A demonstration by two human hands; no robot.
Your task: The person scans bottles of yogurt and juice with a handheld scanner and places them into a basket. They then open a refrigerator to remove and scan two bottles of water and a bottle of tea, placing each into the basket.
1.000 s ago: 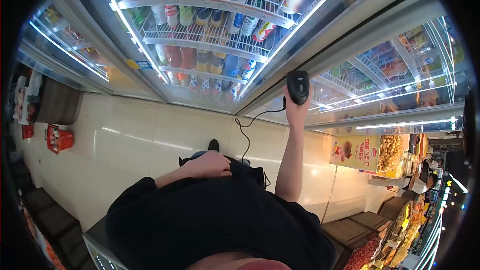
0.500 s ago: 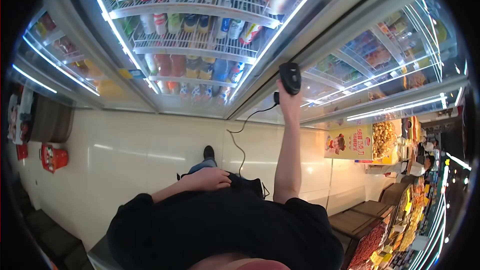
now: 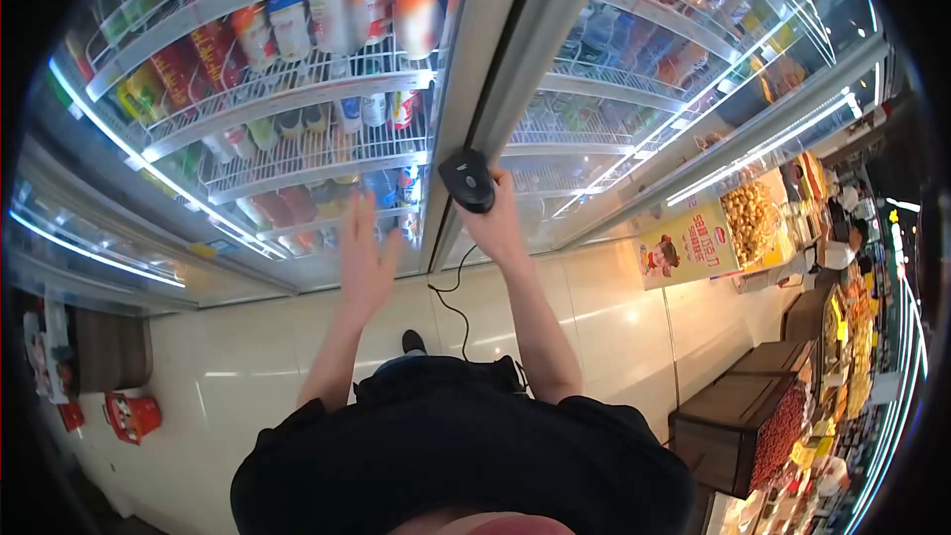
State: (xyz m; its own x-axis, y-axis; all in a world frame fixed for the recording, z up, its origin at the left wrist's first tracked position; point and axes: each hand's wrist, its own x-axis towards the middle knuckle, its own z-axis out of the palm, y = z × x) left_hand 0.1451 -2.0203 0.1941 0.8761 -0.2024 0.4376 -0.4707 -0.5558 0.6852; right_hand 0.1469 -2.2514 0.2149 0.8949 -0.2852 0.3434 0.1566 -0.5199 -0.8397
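Note:
My right hand (image 3: pixel 499 230) grips a black handheld barcode scanner (image 3: pixel 468 181), held up against the metal frame (image 3: pixel 458 104) between two fridge sections. A thin dark cord (image 3: pixel 454 305) hangs from the scanner down toward my waist. My left hand (image 3: pixel 365 263) is raised in front of the lower shelves with its fingers stretched out, slightly blurred, and holds nothing. Beyond it stands a lit drinks fridge (image 3: pixel 287 104) with several wire shelves. An orange-capped bottle (image 3: pixel 416 20) and other bottles and cans line its upper shelf.
On the right, another lit fridge section (image 3: pixel 619 89) stretches away. A yellow printed box (image 3: pixel 684 246) with wrapped goods stands near its end. Dark wooden bins (image 3: pixel 728 421) of loose goods stand at lower right. A red bucket (image 3: pixel 133 416) rests on the tiled floor (image 3: pixel 248 352) at left.
My left hand has risen from my waist to the fridge front and opened. My right hand, still gripping the barcode scanner, has shifted left and slightly down in view. The view has turned right.

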